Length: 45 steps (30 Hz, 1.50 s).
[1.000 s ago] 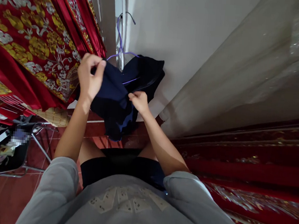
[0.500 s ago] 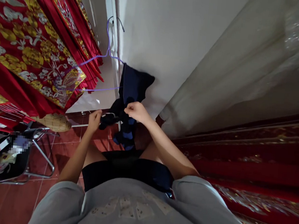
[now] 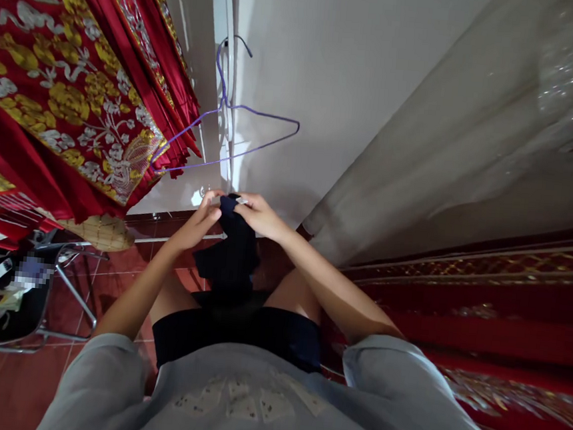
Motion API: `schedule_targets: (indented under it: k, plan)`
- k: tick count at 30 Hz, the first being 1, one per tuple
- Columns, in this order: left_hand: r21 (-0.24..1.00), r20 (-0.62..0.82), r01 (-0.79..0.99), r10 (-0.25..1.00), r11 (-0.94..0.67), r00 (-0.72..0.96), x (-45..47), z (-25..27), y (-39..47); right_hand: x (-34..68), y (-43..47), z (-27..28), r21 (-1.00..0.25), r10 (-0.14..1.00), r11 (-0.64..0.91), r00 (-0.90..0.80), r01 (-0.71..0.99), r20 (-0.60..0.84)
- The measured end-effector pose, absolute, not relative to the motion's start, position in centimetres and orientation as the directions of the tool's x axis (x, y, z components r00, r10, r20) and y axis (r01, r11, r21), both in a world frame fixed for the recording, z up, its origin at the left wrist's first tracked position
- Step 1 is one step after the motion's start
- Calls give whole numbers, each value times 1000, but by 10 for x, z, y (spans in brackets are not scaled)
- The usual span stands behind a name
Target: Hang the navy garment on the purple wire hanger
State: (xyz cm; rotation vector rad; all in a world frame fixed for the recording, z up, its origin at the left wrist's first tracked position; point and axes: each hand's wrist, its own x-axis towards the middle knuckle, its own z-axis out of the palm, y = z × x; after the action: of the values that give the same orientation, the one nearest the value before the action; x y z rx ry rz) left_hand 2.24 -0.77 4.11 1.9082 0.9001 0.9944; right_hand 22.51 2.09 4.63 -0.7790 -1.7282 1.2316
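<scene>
A dark navy garment (image 3: 233, 250) hangs down from my two hands in front of my knees; its exact kind is hard to make out. My right hand (image 3: 261, 217) pinches its upper edge, where a small white bit shows by the fingertips. Close beside it, my left hand (image 3: 200, 221) grips the garment's other top corner between thumb and fingers. Above both hands a bare purple wire hanger (image 3: 262, 114) hangs by its hook from a white upright at the wall. Neither hand touches the hanger.
Red cloths with gold and silver embroidery (image 3: 77, 89) hang at the left. Below them stands a black folding chair (image 3: 31, 320) with small items on it. A pale covered panel (image 3: 424, 133) leans at the right, above more red embroidered fabric (image 3: 497, 327). Red tiles (image 3: 21, 379) cover the floor.
The dark garment has come off the purple hanger and now hangs lower, from my hands. My left hand has moved right and up, close to my right hand.
</scene>
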Motion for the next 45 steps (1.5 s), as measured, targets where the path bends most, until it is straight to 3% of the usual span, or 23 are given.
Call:
schedule_targets:
  k: [3,5,9,13,16,19,21,23,25,27,29,31,33,35,38,40,45]
  plan:
    - [933,67,237,778,-271,625,8,35,-23,237,33,79,-913,838,407,-381,-41,391]
    - [921,6,286,745,-263,667,4,33,-32,238,36,97,-907,835,414,-363,-80,414]
    - [917,141,226,798,-328,586,9,33,-41,225,26,113,-910,795,403,-457,-96,400]
    - [903,217,201,806,-380,550,26,28,-37,212,11,112,-871,718,491,-566,-2,406]
    - [830,334,290,841,-476,425,33,22,-29,216,9,111,-868,691,495,-623,37,367]
    - [825,444,240,850,-511,283,32,23,-20,225,11,116,-876,675,480,-659,52,331]
    - [868,390,195,869,-458,303,28,27,-17,231,13,121,-865,664,492,-684,97,301]
    - [904,239,222,863,-365,444,22,31,-20,235,16,125,-835,669,528,-682,156,296]
    - [923,72,265,801,-279,595,14,34,-29,240,23,129,-802,701,569,-617,183,357]
    - [931,-8,267,719,-248,695,7,35,-42,245,33,131,-793,749,586,-484,167,451]
    - [933,43,226,709,-281,704,4,34,-54,245,42,131,-808,796,573,-332,138,507]
    - [911,186,196,785,-364,591,5,33,-60,241,47,129,-822,818,555,-261,125,513]
    - [881,325,190,846,-433,422,9,31,-58,231,46,124,-811,793,572,-335,124,509]
    - [877,373,171,860,-450,349,14,28,-50,220,39,120,-770,708,625,-511,130,488]
    - [896,342,152,867,-417,362,15,27,-36,213,27,120,-692,569,703,-714,165,408]
    - [876,331,204,852,-438,406,11,28,-31,217,24,124,-652,543,733,-743,192,392]
    - [785,181,333,706,-523,684,-8,33,-32,244,58,121,-582,666,724,-594,370,451]
